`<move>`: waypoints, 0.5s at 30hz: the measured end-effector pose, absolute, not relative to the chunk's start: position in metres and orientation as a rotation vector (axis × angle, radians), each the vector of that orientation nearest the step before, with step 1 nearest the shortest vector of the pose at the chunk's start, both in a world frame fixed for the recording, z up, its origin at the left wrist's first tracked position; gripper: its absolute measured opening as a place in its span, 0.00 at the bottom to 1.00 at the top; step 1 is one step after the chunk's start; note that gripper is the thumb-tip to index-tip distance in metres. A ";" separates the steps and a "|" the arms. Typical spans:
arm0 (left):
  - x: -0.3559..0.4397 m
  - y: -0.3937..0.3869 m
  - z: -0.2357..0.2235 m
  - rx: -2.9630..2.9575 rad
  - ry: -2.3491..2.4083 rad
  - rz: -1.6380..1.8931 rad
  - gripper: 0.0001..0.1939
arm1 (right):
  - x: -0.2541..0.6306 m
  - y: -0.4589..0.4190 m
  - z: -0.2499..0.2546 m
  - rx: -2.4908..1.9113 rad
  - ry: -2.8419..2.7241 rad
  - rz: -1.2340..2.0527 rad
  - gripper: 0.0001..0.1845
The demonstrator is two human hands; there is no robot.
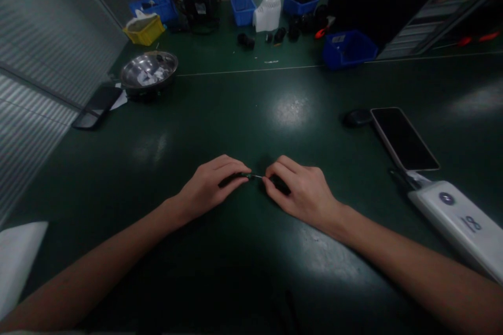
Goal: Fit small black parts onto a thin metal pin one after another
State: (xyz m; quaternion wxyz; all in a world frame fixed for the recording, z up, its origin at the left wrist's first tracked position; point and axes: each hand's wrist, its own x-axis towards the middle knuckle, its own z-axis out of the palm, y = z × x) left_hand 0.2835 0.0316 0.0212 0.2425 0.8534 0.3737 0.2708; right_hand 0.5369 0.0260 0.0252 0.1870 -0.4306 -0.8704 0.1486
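Observation:
Both my hands rest on the dark green table (251, 115), close together near its middle. My left hand (210, 187) is closed around a small black tool-like piece (234, 178) with a thin metal tip that points right. My right hand (301, 191) is closed in a pinch on a small dark part (280, 184), which meets that metal tip between the two hands. The room is dim and the exact shape of both pieces is hard to make out.
A phone (404, 137) and a white power bank (461, 222) lie at the right. A steel bowl (148, 70) and another phone (96, 107) sit at the left. Blue bins (348, 48), a yellow bin (145, 30) and black parts line the far edge.

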 end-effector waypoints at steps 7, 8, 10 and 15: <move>0.282 0.033 0.018 2.320 0.935 0.847 0.10 | 0.538 0.025 0.025 -1.133 -2.455 0.422 0.12; 0.282 0.033 0.018 2.296 0.937 0.852 0.10 | 0.538 0.025 0.025 -1.123 -2.449 0.427 0.12; 0.281 0.033 0.018 2.254 0.937 0.852 0.10 | 0.539 0.026 0.025 -1.107 -2.440 0.443 0.12; 0.283 0.033 0.018 2.338 0.917 0.861 0.09 | 0.538 0.026 0.027 -1.096 -2.476 0.436 0.12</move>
